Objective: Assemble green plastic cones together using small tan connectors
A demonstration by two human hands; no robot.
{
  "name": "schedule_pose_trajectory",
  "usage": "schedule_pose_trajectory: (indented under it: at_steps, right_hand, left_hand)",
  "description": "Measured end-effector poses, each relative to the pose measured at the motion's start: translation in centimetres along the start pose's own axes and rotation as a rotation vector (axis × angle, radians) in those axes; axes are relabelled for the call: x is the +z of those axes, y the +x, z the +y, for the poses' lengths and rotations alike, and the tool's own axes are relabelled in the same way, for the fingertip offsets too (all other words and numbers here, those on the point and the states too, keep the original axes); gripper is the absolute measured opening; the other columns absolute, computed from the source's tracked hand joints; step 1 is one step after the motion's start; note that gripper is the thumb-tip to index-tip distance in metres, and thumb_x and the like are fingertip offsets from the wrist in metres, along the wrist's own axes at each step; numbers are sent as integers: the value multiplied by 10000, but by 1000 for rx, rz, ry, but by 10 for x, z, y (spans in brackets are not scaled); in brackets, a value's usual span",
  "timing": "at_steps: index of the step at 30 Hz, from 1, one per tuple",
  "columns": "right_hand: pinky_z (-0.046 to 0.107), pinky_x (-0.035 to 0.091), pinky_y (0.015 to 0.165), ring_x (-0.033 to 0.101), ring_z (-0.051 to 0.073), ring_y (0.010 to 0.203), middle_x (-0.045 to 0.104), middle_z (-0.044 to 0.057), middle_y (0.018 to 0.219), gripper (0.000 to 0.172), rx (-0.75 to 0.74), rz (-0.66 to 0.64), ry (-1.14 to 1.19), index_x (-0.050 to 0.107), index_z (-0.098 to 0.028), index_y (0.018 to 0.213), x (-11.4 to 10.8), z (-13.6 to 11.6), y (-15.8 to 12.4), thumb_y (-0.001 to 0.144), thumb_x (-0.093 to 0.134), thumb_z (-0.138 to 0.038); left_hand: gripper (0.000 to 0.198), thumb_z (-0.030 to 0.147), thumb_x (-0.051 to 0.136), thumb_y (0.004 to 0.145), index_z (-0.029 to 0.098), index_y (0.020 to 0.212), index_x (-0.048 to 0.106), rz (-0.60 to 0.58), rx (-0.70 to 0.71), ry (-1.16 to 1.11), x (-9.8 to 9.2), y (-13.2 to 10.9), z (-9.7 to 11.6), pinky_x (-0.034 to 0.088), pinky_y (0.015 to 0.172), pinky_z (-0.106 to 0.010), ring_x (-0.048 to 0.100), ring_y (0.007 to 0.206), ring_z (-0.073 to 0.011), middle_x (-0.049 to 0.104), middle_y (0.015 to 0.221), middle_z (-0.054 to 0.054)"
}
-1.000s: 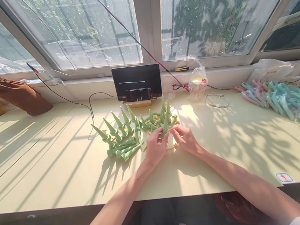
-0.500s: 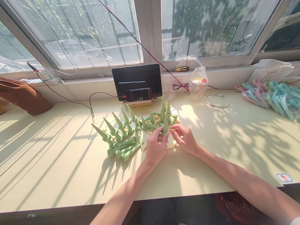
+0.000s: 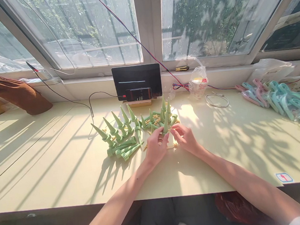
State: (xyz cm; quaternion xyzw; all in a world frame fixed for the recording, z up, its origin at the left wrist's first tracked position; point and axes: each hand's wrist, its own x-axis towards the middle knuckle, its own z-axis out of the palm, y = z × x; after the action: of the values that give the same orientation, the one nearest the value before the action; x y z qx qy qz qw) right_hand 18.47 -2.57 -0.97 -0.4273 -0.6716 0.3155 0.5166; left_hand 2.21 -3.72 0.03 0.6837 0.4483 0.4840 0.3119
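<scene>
My left hand [image 3: 156, 145] is closed around the base of a green plastic plant watering spike [image 3: 165, 123], which points upward. Against its side my right hand [image 3: 185, 138] pinches a small yellowish piece, mostly hidden by the fingertips. Left of my hands, several green spikes with collars [image 3: 120, 125] lean in a row, tips up. In front of them lie several plain green tubes [image 3: 127, 148] with ribbed caps. Beyond my fingers is a pile of more green spikes and small yellow pieces [image 3: 154, 119]. A few yellow bits lie on the table between my wrists.
A black tablet [image 3: 136, 75] stands at the back, with a phone [image 3: 138, 94] before it on a small stand. Right of them are a bagged cup [image 3: 198, 83] and a coiled cable [image 3: 217, 100]. Pastel plastic-wrapped tools [image 3: 280, 96] lie far right; a brown pouch [image 3: 30, 96] lies left.
</scene>
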Motion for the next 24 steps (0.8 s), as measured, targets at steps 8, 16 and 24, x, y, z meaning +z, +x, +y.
schedule_pose_trajectory:
  at_steps: [8,16,24]
  right_hand:
    - [260,396,502,509,124,532,536,-8,652,285,-57,-20,-7,566,-195,857,-2,-4,0,970,511,-451]
    - [268,378,476,452,117,455,474,-28,503,485,5,-24,-51,535,-200,672,-3,-5,0,973,449,-570]
    - [262,396,481,494,127,475,517,-24,539,414,20,4,-24,563,-197,781,-1,-5,1,965,479,-558]
  left_hand:
    - [307,396,574,929,186,1151,609,-7,-9,-11,0,0,-2,582,556,-277,698,637,-160,703,878,-48]
    - [330,422,573,927,178,1143,620,-23,-17,9,0,-1,-1,579,555,-278,692,648,-163,711,931,-76]
    - [321,423,583,922,183,1133,619,-28,-25,-36,1,-1,-1,579,548,-273,692,639,-162,708,901,-65]
